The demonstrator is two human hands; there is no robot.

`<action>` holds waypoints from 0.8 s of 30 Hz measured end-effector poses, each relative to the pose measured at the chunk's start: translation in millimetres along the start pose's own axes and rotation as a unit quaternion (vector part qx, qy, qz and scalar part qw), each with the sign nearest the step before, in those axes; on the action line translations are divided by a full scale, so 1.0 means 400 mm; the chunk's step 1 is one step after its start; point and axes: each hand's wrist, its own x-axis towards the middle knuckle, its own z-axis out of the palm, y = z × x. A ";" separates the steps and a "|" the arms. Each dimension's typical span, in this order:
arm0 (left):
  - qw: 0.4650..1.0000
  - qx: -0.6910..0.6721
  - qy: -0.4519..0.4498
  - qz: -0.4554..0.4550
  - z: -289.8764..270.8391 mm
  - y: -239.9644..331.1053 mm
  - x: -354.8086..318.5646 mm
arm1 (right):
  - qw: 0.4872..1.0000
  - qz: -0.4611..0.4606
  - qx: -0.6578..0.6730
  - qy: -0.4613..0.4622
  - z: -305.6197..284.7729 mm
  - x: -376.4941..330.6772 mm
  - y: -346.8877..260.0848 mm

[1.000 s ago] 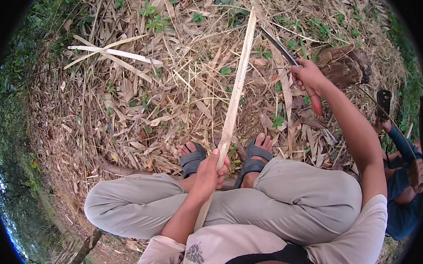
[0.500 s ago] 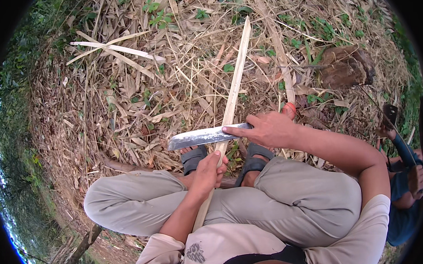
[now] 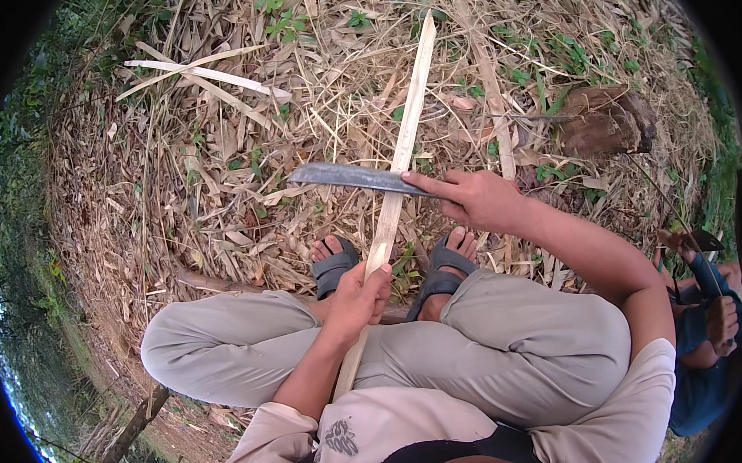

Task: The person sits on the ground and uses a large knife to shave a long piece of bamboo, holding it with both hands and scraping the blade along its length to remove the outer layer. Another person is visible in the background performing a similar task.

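Note:
A long pale bamboo strip runs from my lap out over the ground, its far end cut to a point. My left hand grips it near my knees, thumb on top. My right hand is closed round the handle of a machete, with the index finger stretched along the back of the blade. The grey blade lies crosswise over the strip, some way beyond my left hand. Its handle is hidden in my fist. Just past my left thumb the strip shows a fresh, lighter shaved patch.
Dry leaves and straw cover the ground. Several cut strips lie crossed at the far left. A short log rests at the right. Another person sits at the right edge holding a blade. My sandalled feet are below the strip.
My right hand and the machete have moved away from me along the strip, and the blade has tilted. My left hand keeps its grip, slightly lower in view.

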 end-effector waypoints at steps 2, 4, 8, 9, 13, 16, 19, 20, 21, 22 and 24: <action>1.000 0.002 0.000 0.016 0.003 -0.002 0.000 | 0.995 -0.080 -0.045 -0.023 0.013 -0.009 -0.025; 1.000 0.019 0.000 0.023 0.010 0.006 -0.005 | 0.992 -0.098 -0.078 -0.032 0.013 -0.004 -0.026; 0.999 -0.015 -0.032 0.012 0.003 0.020 -0.021 | 0.999 0.023 0.003 0.036 -0.025 0.018 0.079; 0.999 -0.019 -0.040 0.007 0.003 0.017 -0.020 | 0.993 0.062 0.056 0.081 -0.039 0.021 0.111; 0.999 -0.027 -0.042 0.007 -0.002 0.004 -0.008 | 0.993 0.089 0.030 0.068 -0.061 0.008 0.138; 0.999 -0.031 -0.030 0.006 -0.009 0.000 0.002 | 1.000 0.019 0.012 -0.008 -0.013 0.003 -0.015; 0.999 -0.002 -0.030 0.016 0.004 -0.001 -0.007 | 0.996 -0.056 -0.039 -0.052 -0.004 -0.002 -0.040; 0.999 0.010 -0.032 0.027 0.012 0.001 -0.008 | 0.994 -0.081 -0.053 -0.052 -0.009 0.003 -0.029; 0.999 0.025 -0.026 0.038 0.015 0.002 -0.006 | 0.994 -0.071 -0.067 -0.043 -0.007 0.006 -0.012; 0.998 0.040 -0.020 0.049 0.017 0.003 -0.003 | 0.993 -0.075 -0.075 -0.041 -0.009 0.006 -0.006; 0.997 0.055 -0.012 0.059 0.019 0.005 -0.007 | 0.992 -0.084 -0.088 -0.035 -0.010 0.007 -0.004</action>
